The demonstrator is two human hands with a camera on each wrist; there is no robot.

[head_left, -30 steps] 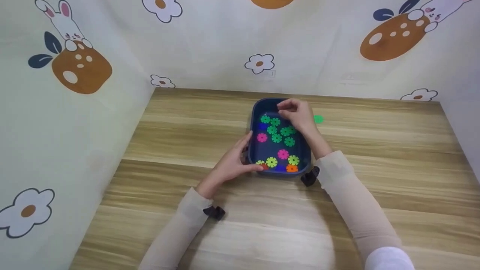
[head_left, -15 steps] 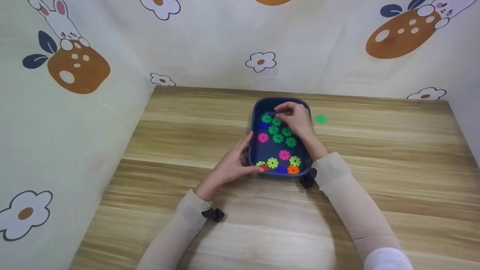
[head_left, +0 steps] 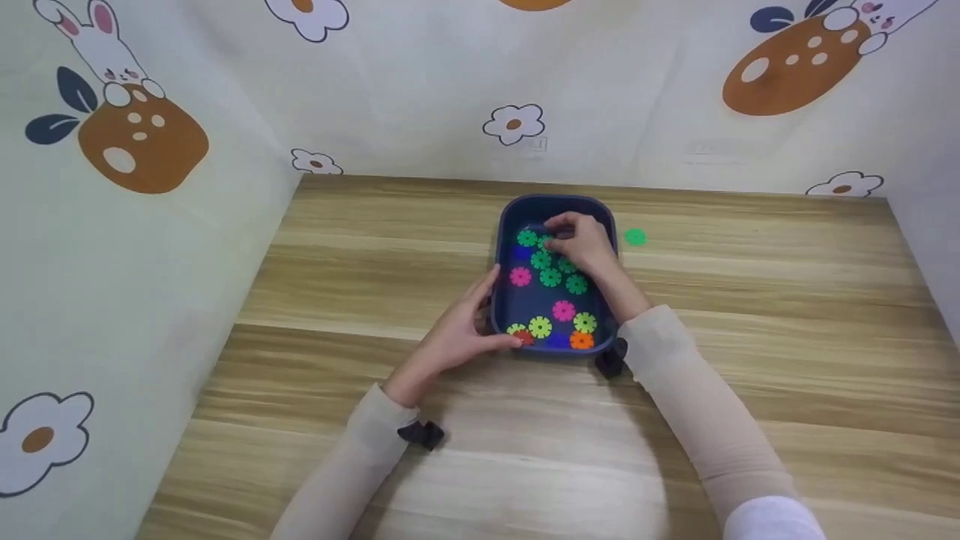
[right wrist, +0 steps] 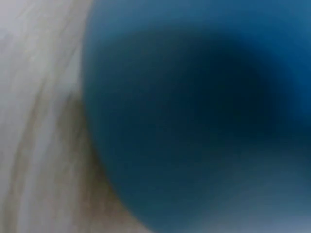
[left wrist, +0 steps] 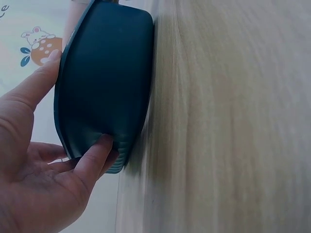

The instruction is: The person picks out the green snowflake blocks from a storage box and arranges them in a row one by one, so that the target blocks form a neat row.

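Note:
A dark blue plastic tub [head_left: 510,300] stands on the wooden table, with several snowflake discs in it. Green discs [head_left: 550,277] gather in its far half. Pink discs [head_left: 564,310], yellow discs [head_left: 540,327] and an orange disc [head_left: 582,340] also lie inside. My left hand [head_left: 459,334] holds the tub's near left corner, thumb at the near rim and fingers along the side wall [left wrist: 104,73]. My right hand [head_left: 589,244] is inside the far half, thumb and forefinger apart and bent over the green discs. The right wrist view shows mostly blurred blue wall [right wrist: 160,107].
A loose green disc [head_left: 635,237] lies on the table [head_left: 750,300] just right of the tub. A patterned cloth backdrop [head_left: 420,97] rises behind the table and along its left and right sides.
My right hand has moved a little left and toward me, lower among the green discs. The left hand keeps its place on the tub. The discs appear to lie as before.

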